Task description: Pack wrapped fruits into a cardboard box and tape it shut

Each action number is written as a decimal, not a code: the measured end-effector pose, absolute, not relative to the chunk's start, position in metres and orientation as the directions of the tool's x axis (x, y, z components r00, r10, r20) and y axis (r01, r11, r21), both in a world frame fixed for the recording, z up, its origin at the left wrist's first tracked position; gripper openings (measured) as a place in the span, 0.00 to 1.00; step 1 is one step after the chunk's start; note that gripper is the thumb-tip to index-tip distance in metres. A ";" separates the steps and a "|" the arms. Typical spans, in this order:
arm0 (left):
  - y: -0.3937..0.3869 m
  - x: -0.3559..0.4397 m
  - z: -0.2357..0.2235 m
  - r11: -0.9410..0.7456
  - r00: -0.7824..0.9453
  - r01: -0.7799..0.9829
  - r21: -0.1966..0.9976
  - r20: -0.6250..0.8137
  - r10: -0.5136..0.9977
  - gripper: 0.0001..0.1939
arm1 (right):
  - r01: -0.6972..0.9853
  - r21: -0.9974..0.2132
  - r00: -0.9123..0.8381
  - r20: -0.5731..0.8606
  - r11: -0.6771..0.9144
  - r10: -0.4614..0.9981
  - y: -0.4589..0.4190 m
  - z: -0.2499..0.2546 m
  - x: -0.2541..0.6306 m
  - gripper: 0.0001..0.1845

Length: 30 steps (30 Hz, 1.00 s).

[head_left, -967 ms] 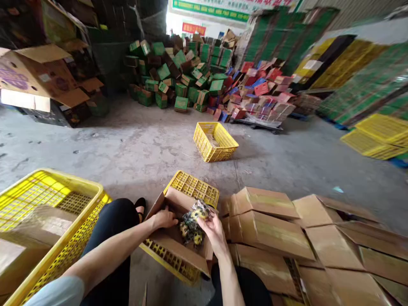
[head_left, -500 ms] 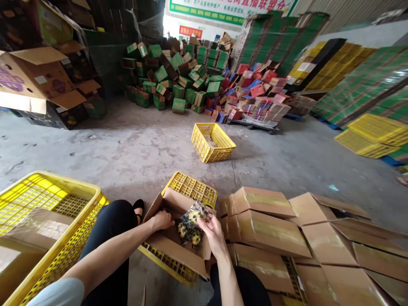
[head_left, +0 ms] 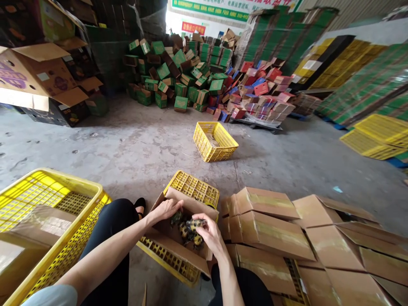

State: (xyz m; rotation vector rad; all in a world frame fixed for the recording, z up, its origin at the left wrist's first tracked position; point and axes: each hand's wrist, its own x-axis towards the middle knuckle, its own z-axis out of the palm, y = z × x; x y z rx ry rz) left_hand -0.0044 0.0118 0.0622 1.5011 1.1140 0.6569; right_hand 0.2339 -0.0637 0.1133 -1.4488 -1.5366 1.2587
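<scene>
Both hands are at an open cardboard box [head_left: 178, 252] on an upturned yellow crate [head_left: 191, 187] between my knees. My left hand [head_left: 167, 209] is closed at the box's far left side, fingertips pinching a small dark greenish thing [head_left: 176, 218] that hangs into the box. Between thumb and fingers, my right hand [head_left: 210, 233] grips a yellow thing with black spots [head_left: 195, 225], which looked wrapped in clear plastic. Just below it in the box lie similar black-spotted yellow things [head_left: 198, 241]; their exact kind I cannot make out.
Left of my leg stands a large yellow crate [head_left: 98, 193] with a cardboard box inside. Stacked cardboard boxes [head_left: 270, 229] fill the right side. Another yellow crate [head_left: 215, 153] sits on the concrete floor ahead. Farther back are heaps of green boxes [head_left: 181, 103] and red boxes [head_left: 261, 88].
My left hand has come up from inside the box, and a dark greenish thing now shows under its fingers. My right hand has lowered its spotted thing slightly toward the others.
</scene>
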 end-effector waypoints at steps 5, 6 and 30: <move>0.013 0.006 0.087 0.177 0.450 0.077 0.981 -0.193 0.872 0.37 | 0.334 -0.942 -0.168 -0.080 -0.019 0.983 -0.060 0.108 0.239 0.20; 0.012 0.009 0.088 0.242 0.448 -0.017 0.970 -0.209 0.869 0.36 | 0.313 -0.949 -0.166 -0.078 -0.022 0.983 -0.059 0.105 0.240 0.21; -0.004 0.016 0.101 0.490 0.755 -0.270 0.829 -0.134 0.642 0.45 | -0.034 -0.983 0.063 -0.183 -0.181 0.981 -0.060 0.118 0.231 0.21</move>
